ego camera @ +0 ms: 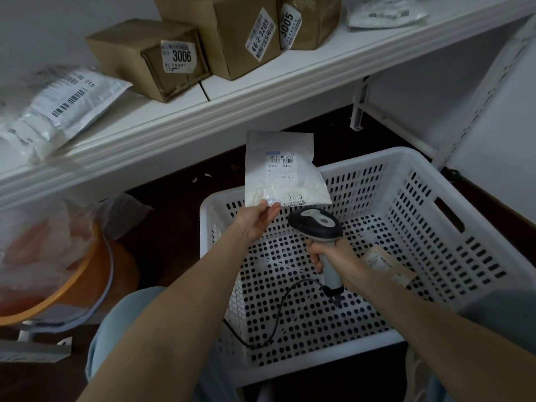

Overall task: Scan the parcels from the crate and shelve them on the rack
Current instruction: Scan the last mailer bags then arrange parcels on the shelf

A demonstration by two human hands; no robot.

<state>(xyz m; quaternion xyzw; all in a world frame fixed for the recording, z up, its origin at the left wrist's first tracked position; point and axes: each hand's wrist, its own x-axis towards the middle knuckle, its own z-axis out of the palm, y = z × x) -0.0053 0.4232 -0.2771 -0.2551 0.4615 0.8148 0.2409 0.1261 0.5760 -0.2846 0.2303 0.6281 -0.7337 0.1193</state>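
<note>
Above the perforated plastic crate (435,181), hands pinch a soft pouch (278,169) and grip a scanner (316,224).

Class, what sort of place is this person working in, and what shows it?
Probably a parcel pickup point or small stockroom. Numbered cardboard boxes sit on a white shelf, the right hand grips a barcode scanner, and the left hand holds a labelled white parcel near a crate.

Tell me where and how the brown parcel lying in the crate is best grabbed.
Probably from straight above, through the open top of the crate. The brown parcel seems to lie flat on the floor near the right wall, so fingers should pinch across its narrow width at mid-length. Both hands are busy: the left hand holds the white bag, the right hand grips the scanner.
</note>
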